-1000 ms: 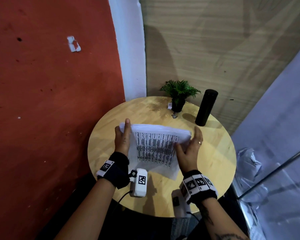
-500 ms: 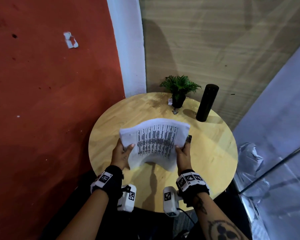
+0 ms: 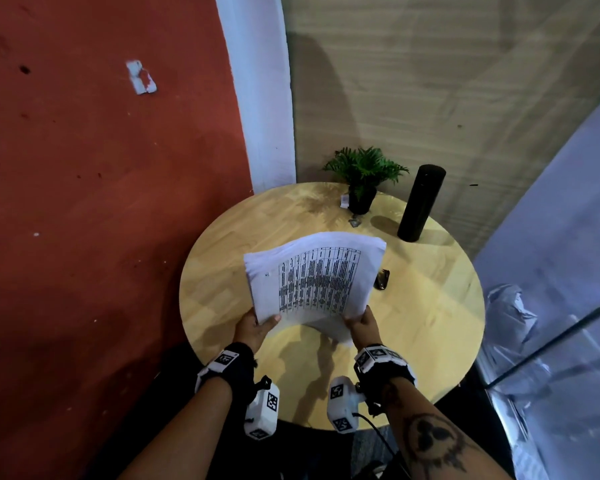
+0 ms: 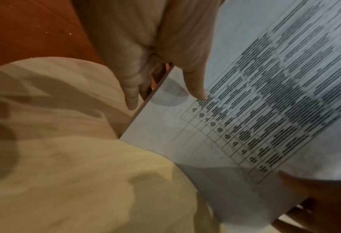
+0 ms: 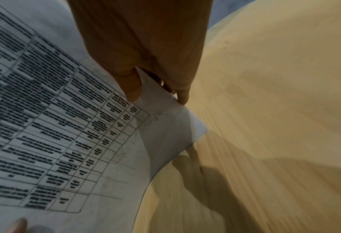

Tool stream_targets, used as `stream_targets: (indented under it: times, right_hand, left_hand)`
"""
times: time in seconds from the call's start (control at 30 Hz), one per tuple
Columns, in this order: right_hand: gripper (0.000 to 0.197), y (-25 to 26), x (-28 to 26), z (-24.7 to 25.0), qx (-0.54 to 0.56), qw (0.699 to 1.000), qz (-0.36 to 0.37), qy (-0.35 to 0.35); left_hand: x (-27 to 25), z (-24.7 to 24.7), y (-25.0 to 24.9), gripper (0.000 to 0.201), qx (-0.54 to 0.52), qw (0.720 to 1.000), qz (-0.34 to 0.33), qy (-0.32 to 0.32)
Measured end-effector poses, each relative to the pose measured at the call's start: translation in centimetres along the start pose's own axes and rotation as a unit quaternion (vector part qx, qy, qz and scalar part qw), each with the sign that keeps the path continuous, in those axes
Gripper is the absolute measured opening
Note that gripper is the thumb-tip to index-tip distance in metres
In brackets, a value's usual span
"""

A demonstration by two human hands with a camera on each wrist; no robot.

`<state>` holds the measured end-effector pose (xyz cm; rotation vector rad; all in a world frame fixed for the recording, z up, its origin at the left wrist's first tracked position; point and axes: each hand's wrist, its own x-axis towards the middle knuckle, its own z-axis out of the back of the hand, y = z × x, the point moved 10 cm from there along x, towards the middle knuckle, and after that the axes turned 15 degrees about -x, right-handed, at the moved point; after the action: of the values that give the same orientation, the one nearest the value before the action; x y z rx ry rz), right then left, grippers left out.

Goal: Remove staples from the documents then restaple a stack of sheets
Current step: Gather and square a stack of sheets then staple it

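A stack of white sheets (image 3: 312, 282) printed with a table is held up above the round wooden table (image 3: 430, 306), tilted toward me. My left hand (image 3: 257, 329) pinches its lower left corner, thumb on top (image 4: 193, 85). My right hand (image 3: 361, 323) pinches the lower right corner, thumb on the printed side (image 5: 131, 88). The sheets (image 4: 265, 110) bow in the middle. A small dark object (image 3: 382, 279), possibly a stapler or staple remover, lies on the table just right of the sheets. A tiny metal piece (image 3: 355, 222) lies near the plant pot.
A small potted plant (image 3: 362, 181) and a tall black cylinder (image 3: 420, 202) stand at the table's far edge. A red wall is on the left, a wood-panel wall behind, and glass panels stand to the right.
Both hands slid from the stack's sides to its near corners and lifted it off the table toward me. The small dark object on the right came into view.
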<state>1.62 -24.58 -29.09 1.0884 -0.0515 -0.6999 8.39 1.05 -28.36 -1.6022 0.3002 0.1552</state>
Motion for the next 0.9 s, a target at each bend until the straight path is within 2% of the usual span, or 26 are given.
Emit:
stream_targets:
  times: [0.07,0.17,0.2,0.3,0.33,0.37,0.4,0.47,0.5,0.57,0.7,0.8,0.9]
  right_hand:
    - [0.029,-0.3,0.2,-0.2,-0.016,1.000,0.004,-0.006]
    - [0.027,-0.6,0.3,-0.1,-0.018,1.000,0.008,-0.003]
    - [0.030,-0.2,0.3,0.0,-0.008,1.000,0.018,0.006]
    - [0.050,2.7,-0.1,1.6,0.045,0.995,0.084,0.021]
    - [0.056,4.0,-0.3,2.4,0.062,0.992,0.110,0.024]
    - [0.057,5.4,-0.7,3.4,0.085,0.987,0.132,0.026]
    - [0.055,6.9,-1.1,4.2,0.113,0.982,0.149,0.030]
    - [0.043,9.0,-2.0,5.4,0.165,0.972,0.166,0.031]
    - [0.035,9.7,-2.4,5.8,0.182,0.968,0.169,0.025]
    - [0.026,10.0,-2.6,5.8,0.193,0.968,0.159,0.009]
    - [0.026,8.7,-2.3,4.9,0.134,0.983,0.126,-0.008]
    - [0.030,7.9,-2.1,4.5,0.103,0.988,0.110,-0.022]
    - [0.023,8.4,-2.5,4.7,0.104,0.988,0.111,-0.035]
  left_hand:
    - [0.0,-0.1,1.1,0.044,0.007,1.000,0.014,0.007]
    - [0.0,-0.2,2.0,0.066,0.000,0.999,0.025,0.022]
    - [-0.1,-0.4,1.6,0.064,-0.018,0.999,0.023,0.029]
    - [-0.5,-0.7,-2.8,0.041,-0.088,0.996,-0.023,0.021]
    - [-0.9,-0.9,-5.0,0.041,-0.123,0.991,-0.051,0.028]
    - [-1.3,-1.2,-7.3,0.048,-0.163,0.983,-0.077,0.040]
    - [-2.0,-1.4,-9.6,0.064,-0.200,0.973,-0.107,0.050]
    - [-2.9,-1.6,-12.4,0.090,-0.247,0.957,-0.152,0.026]
    - [-3.0,-1.6,-13.0,0.093,-0.262,0.951,-0.165,0.005]
    - [-3.2,-1.3,-13.5,0.079,-0.278,0.942,-0.185,-0.032]
    - [-3.8,-1.3,-12.7,0.062,-0.209,0.957,-0.199,-0.038]
    - [-3.7,-0.7,-10.6,0.060,-0.098,0.977,-0.183,-0.058]
    - [-3.5,-0.1,-10.1,0.051,-0.016,0.975,-0.205,-0.079]
